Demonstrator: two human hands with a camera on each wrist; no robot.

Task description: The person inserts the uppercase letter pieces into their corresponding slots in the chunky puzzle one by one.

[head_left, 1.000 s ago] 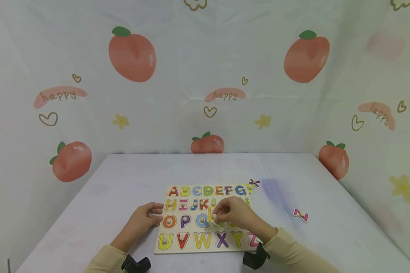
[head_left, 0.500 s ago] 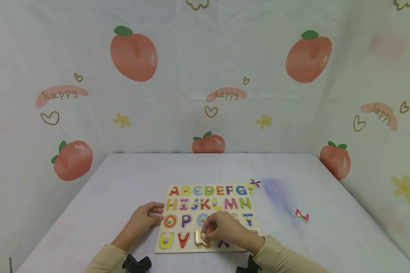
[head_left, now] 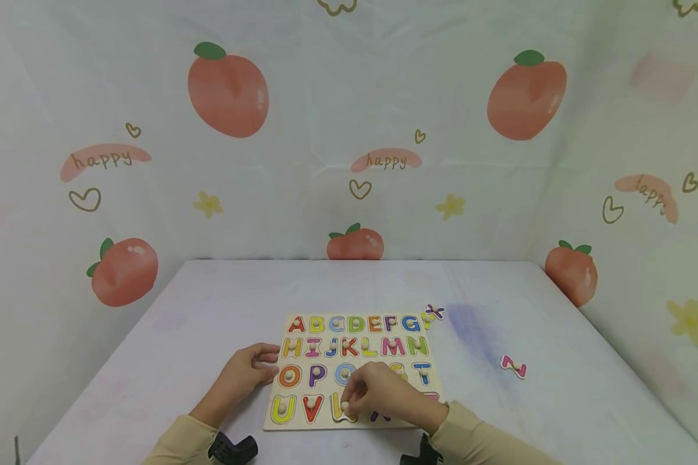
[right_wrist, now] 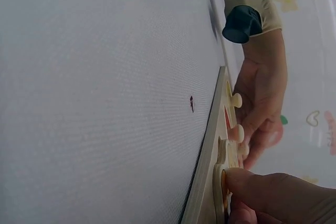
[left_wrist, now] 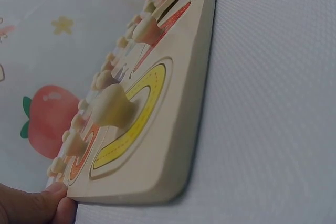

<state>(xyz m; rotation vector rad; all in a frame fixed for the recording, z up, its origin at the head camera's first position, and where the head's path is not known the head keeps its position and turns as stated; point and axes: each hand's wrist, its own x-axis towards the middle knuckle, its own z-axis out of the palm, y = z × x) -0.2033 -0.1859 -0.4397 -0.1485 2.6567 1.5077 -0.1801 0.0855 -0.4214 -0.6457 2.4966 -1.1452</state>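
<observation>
A wooden alphabet puzzle board (head_left: 302, 426) lies on the table with knobbed letters in most of its recesses. My right hand (head_left: 378, 391) pinches the knob of the yellow letter W piece (right_wrist: 219, 182) with thumb and fingers. The piece sits over the W recess in the bottom row, its edge still standing out in the right wrist view; my hand covers part of it. To its left are the red V (head_left: 312, 408) and yellow U (head_left: 282, 409) pieces. My left hand (head_left: 241, 373) rests against the board's left edge, with its thumb (left_wrist: 31, 205) right at the corner area.
A purple X piece (head_left: 434, 312) overlaps a yellow Y piece (head_left: 427, 321) at the board's top right corner. A pink Z piece (head_left: 513, 367) lies on the table farther right. A printed curtain (head_left: 291, 194) stands behind the table.
My right hand has carried the W piece from the board's middle down and left to the bottom row, then lowered it from a tilt. My left hand stays in place.
</observation>
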